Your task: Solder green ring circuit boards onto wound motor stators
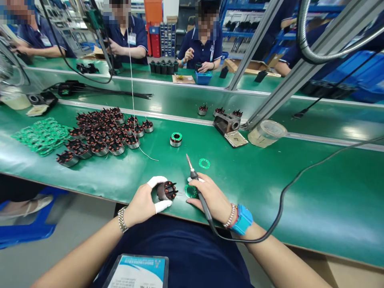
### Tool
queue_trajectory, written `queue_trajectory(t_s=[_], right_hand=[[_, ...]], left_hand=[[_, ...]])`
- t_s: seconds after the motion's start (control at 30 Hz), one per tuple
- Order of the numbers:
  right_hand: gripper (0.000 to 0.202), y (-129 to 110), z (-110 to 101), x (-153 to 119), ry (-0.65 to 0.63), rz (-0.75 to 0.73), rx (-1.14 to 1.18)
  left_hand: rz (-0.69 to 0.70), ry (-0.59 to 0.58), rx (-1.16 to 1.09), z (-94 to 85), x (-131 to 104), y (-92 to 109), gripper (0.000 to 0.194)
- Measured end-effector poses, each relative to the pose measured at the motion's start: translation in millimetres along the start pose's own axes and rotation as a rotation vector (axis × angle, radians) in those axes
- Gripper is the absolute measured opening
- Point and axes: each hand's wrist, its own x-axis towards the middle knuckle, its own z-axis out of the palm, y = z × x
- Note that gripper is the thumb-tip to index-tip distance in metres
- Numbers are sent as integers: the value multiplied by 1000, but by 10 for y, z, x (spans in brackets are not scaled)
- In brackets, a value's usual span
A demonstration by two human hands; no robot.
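Note:
My left hand, with white finger cots on thumb and finger, grips a motor stator tilted on its side, its black posts and thin wires facing right. In my right hand is a soldering iron, its tip pointing up and away. The same hand's fingers also hold a green ring-shaped circuit board close to the stator's wires, apart from them. Another ring board lies flat just beyond the iron. Farther off stands a stator with a green board on top.
Many stators crowd the left, beside a pile of green boards. A solder wire hangs down to the table. An iron stand, a sponge and a plastic tub stand right. The iron's cable crosses there. Co-workers sit opposite.

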Motion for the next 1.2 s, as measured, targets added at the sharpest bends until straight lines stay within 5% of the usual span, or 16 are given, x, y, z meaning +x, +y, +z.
queue_trajectory(t_s=[0.27, 0.53, 0.9, 1.2], right_hand=[[16, -236, 34, -30, 154, 120, 214], [17, -180, 64, -34, 130, 37, 205], [20, -102, -312, -331, 294, 192, 229], [13, -50, -289, -338, 180, 326, 429]], left_hand=[[23, -21, -170, 59, -56, 87, 49], [254, -36, 51, 98, -29, 162, 44], [296, -20, 59, 129, 80, 31, 43], [296, -44, 63, 116, 98, 22, 42]])
